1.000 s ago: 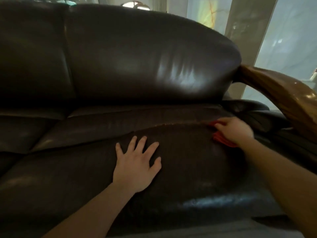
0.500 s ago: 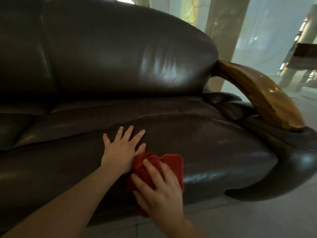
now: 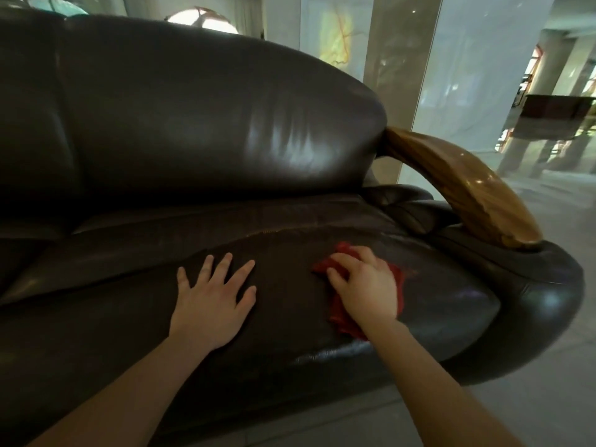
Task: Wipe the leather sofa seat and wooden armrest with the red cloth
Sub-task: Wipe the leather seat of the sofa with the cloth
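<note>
The dark brown leather sofa seat point(image 3: 445, 304) fills the middle of the head view. My left hand point(image 3: 214, 295) lies flat on the seat, fingers spread, holding nothing. To its right, my right hand point(image 3: 364, 285) presses down on the red cloth point(image 3: 342, 321), which is crumpled on the seat and mostly covered by the hand. The curved wooden armrest point(image 3: 467, 185) rises at the sofa's right end, apart from both hands.
The padded leather backrest point(image 3: 193, 117) stands behind the seat. A rounded leather end point(image 3: 548, 304) closes the sofa under the armrest. Grey floor point(image 3: 532, 398) lies in front and to the right. Pale wall panels and a dark table point(image 3: 554, 111) stand behind.
My right hand has slid the red cloth from the seat's front edge beside my left hand to the right and back, toward the armrest. My left hand stays flat on the seat.
</note>
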